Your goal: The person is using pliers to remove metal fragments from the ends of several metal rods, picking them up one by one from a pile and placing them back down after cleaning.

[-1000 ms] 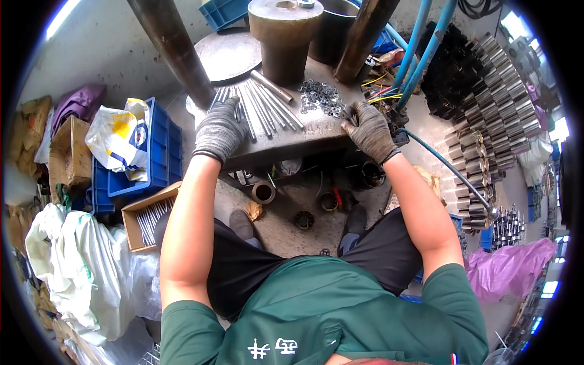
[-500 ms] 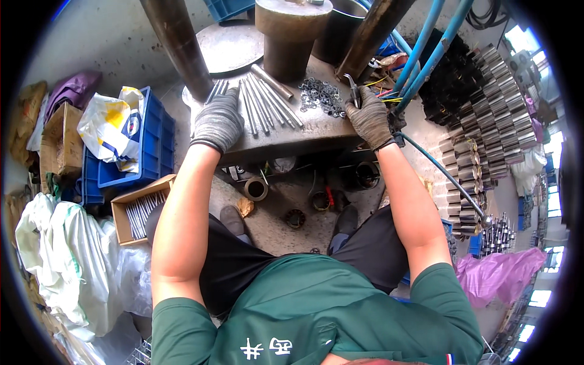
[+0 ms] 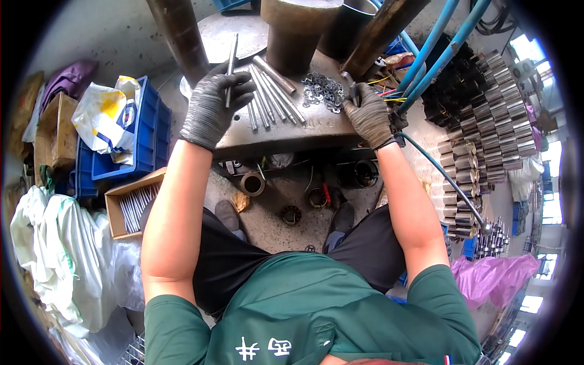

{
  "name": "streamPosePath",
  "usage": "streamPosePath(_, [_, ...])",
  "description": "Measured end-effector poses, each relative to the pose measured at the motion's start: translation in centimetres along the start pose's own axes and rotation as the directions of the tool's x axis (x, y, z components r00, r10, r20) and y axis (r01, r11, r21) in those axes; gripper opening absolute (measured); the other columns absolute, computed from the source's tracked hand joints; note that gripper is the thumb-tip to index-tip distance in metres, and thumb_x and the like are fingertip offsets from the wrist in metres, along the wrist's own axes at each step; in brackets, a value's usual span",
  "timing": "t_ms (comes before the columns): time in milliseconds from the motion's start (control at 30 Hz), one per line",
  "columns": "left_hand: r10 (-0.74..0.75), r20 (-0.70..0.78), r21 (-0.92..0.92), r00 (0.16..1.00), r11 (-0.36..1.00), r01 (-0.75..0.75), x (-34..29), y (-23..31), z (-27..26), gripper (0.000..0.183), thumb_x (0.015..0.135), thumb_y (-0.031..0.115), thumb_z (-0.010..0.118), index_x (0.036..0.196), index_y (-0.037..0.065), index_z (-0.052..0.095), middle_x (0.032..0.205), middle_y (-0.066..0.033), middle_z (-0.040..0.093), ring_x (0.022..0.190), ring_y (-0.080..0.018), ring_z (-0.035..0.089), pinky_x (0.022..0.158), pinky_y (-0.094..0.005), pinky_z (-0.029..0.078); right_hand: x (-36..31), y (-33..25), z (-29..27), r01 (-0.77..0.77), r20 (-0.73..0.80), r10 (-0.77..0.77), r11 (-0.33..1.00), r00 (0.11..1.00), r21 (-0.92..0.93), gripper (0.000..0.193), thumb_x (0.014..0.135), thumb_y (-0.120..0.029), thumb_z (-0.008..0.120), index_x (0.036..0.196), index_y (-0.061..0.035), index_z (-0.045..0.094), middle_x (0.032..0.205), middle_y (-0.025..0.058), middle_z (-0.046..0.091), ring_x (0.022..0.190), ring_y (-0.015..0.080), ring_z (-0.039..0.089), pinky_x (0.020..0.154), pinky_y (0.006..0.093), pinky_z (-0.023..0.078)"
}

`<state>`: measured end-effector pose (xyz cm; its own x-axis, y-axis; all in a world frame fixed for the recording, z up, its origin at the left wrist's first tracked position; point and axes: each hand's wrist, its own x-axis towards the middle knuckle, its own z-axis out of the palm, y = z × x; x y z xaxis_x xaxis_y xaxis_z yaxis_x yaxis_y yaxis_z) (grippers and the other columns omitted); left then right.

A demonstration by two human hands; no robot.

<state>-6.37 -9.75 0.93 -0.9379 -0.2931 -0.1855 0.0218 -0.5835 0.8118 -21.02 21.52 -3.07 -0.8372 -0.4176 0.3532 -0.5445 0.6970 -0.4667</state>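
Note:
My gloved left hand (image 3: 214, 104) grips a slim metal shaft (image 3: 232, 64), which stands nearly upright above the bench's left side. Beside it, several similar metal shafts (image 3: 277, 100) lie fanned out on the metal bench (image 3: 292, 131), with a thicker rod (image 3: 274, 75) along their right. A pile of small dark retaining rings (image 3: 322, 91) sits to the right of the shafts. Just past the rings, my gloved right hand (image 3: 368, 115) is closed on pliers (image 3: 349, 81); their tips point away from me and the handles are hidden in my palm.
A thick steel cylinder (image 3: 295, 42) rises behind the shafts, between two dark posts (image 3: 177, 39). Blue hoses (image 3: 435, 52) run down at the right, near stacked metal sleeves (image 3: 493, 121). At left are a blue crate (image 3: 149, 137) and a carton of shafts (image 3: 115, 210).
My left hand has lifted one shaft off the bench and tilted it upright. My right hand stays near the rings, with the pliers turned slightly.

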Motion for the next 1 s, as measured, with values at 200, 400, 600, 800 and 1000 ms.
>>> streamPosePath(200, [0.065,0.063,-0.019,0.996,0.998,-0.064,-1.0,-2.2,1.6,0.051,0.097,0.004,0.056,0.147,-0.001,0.044,0.110,-0.0172,0.068,0.083,-0.0195,0.071,0.067,-0.0284,0.061,1.0,1.3,-0.1,0.004,-0.040,-0.003,1.000,0.999,0.027,0.021,0.085,-0.014,0.074,0.100,-0.0020,0.064,0.081,0.0123,0.067,0.072,0.0225,0.063,0.071,0.0362,0.052])
streamPosePath(400, [-0.012,-0.017,0.089,1.000,0.996,0.014,-1.9,-3.0,3.8,0.037,0.108,0.021,0.048,0.138,0.000,0.050,0.077,-0.0085,0.066,0.060,-0.0164,0.065,0.052,-0.0278,0.053,1.5,1.6,-0.6,-0.056,0.090,0.048,0.995,0.995,0.088,0.027,0.083,-0.013,0.073,0.105,-0.0016,0.063,0.081,0.0088,0.066,0.072,0.0180,0.059,0.070,0.0347,0.051])
streamPosePath(600, [-0.008,0.034,0.043,0.999,0.999,0.007,-1.8,-4.7,5.0,0.031,0.107,0.023,0.049,0.129,0.003,0.058,0.084,-0.0062,0.067,0.065,-0.0146,0.066,0.056,-0.0257,0.054,1.5,1.6,-1.1,0.048,0.019,-0.048,0.999,0.999,0.012,0.023,0.082,-0.011,0.071,0.102,-0.0021,0.062,0.080,0.0109,0.063,0.071,0.0200,0.059,0.070,0.0351,0.050])
streamPosePath(800, [0.037,0.106,0.213,0.994,0.975,-0.059,-2.3,-5.7,5.7,0.022,0.103,0.015,0.058,0.121,0.004,0.061,0.091,-0.0065,0.071,0.060,-0.0082,0.062,0.051,-0.0199,0.048,1.2,2.2,-1.3,-0.045,0.062,0.036,0.987,0.997,0.151,0.023,0.084,-0.011,0.072,0.103,-0.0017,0.063,0.081,0.0098,0.065,0.072,0.0196,0.061,0.071,0.0340,0.052])
streamPosePath(1000, [-0.071,0.107,0.285,0.992,0.958,0.038,-2.4,-7.3,6.9,0.025,0.094,0.011,0.072,0.117,0.004,0.063,0.088,-0.0046,0.071,0.059,-0.0058,0.059,0.051,-0.0180,0.045,0.1,1.0,-2.4,-0.149,0.120,0.100,0.835,0.988,0.529,0.025,0.083,-0.002,0.075,0.104,-0.0014,0.062,0.089,0.0036,0.066,0.078,0.0126,0.061,0.073,0.0276,0.053])
